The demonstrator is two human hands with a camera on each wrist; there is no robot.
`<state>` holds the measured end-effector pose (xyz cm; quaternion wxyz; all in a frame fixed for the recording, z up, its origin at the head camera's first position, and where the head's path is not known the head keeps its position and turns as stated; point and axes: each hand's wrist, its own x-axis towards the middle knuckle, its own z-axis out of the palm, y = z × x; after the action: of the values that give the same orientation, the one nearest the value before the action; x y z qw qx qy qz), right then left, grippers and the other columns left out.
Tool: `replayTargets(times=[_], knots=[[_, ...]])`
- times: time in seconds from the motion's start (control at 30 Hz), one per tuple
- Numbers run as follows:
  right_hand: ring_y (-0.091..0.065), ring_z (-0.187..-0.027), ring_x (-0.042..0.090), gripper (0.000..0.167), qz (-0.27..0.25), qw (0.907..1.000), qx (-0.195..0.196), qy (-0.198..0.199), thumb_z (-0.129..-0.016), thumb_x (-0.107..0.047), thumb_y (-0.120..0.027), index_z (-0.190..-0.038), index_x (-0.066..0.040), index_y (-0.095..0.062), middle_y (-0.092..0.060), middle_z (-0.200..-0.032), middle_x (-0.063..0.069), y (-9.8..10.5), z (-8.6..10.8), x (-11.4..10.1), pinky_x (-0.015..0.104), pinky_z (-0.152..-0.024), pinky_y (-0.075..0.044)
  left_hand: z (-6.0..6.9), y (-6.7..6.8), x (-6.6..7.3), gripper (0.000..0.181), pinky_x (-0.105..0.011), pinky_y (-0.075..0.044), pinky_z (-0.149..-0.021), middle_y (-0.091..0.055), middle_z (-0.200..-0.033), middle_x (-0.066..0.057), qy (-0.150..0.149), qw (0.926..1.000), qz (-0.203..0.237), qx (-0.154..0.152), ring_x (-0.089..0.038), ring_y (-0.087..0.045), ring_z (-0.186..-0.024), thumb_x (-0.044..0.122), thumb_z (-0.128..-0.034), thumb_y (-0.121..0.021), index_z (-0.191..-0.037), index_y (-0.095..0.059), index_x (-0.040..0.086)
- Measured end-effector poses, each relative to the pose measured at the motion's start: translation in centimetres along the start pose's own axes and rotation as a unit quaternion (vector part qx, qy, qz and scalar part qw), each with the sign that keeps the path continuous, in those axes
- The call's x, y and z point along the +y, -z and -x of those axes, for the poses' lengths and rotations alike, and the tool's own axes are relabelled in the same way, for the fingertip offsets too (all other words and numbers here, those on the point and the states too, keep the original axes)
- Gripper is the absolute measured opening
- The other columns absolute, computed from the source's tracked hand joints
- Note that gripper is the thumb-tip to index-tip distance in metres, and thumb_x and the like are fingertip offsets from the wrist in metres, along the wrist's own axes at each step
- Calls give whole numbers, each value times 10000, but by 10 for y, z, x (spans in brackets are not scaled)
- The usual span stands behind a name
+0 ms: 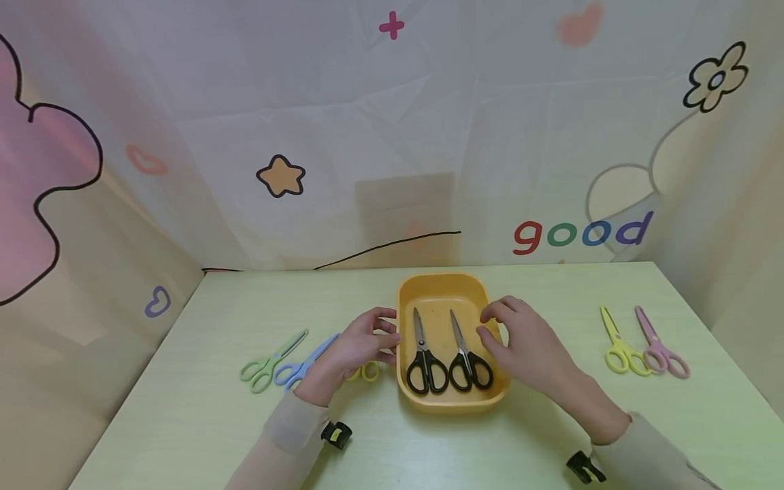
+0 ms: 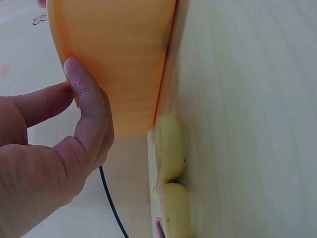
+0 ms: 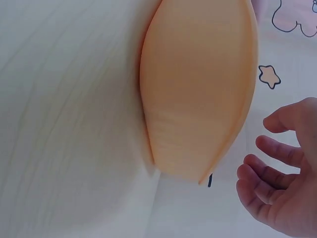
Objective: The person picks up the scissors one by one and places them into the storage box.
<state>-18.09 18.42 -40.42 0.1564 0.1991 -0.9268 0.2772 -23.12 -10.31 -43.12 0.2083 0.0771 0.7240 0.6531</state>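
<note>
From my head, I see the orange tray (image 1: 447,408) standing on the pale surface (image 1: 177,415) between my hands, two black-handled scissors (image 1: 422,349) lying side by side in it, blades pointing away from me. My left hand (image 1: 361,340) is at its left rim, my right hand (image 1: 523,344) at the right one. Left of the tray lie green scissors (image 1: 274,361) and blue scissors (image 1: 314,356); well to the right, yellow scissors (image 1: 614,336) beside purple scissors (image 1: 650,333). At my left wrist, bent fingers touch the tray's rim — resting there, not clenched — with yellow handles (image 2: 171,148) near its base. At my right wrist, my hand is released, fingers loosely curved around nothing, just beside the rim.
</note>
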Motion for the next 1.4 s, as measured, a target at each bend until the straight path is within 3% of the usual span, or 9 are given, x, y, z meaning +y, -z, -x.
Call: replayTargets(times=[0.37,0.77,1.03,1.4], knots=[[-612,-987,349,149,54,9992,-85,-377,-962,-101,-690,-1090,-26,-676,-645,-1081,143,10,6,21,508,-841,-559,0,-1,2,499,-329,-613,-701,-525,-1112,-181,37,10000,-32,19,-218,-615,-836,-79,-1001,-588,-1464,-402,-78],[-540,-1082,434,291,287,9942,-646,-806,-960,-160,-711,-1175,14,-623,-586,-1186,276,21,21,55,602,-913,-481,0,-1,2,493,-355,-617,-713,-528,-1112,-181,23,10000,-4,-3,-215,-612,-825,-86,-1003,-576,-1463,-399,-80],[-465,-1128,547,479,613,9808,-1238,-1378,-963,-276,-714,-1272,57,-563,-489,-1271,391,29,31,81,677,-858,-477,0,-1,1,490,-359,-618,-722,-530,-1110,-178,28,10000,-37,-5,-211,-615,-823,-82,-1001,-584,-1459,-410,-70],[-316,-1178,701,719,805,9647,-1503,-2008,-993,-346,-646,-1366,207,-380,-296,-1320,522,54,39,104,778,-910,-376,2,-1,2,496,-357,-618,-720,-530,-1106,-177,0,10000,-13,-24,-202,-613,-812,-82,-1000,-584,-1462,-404,-78]])
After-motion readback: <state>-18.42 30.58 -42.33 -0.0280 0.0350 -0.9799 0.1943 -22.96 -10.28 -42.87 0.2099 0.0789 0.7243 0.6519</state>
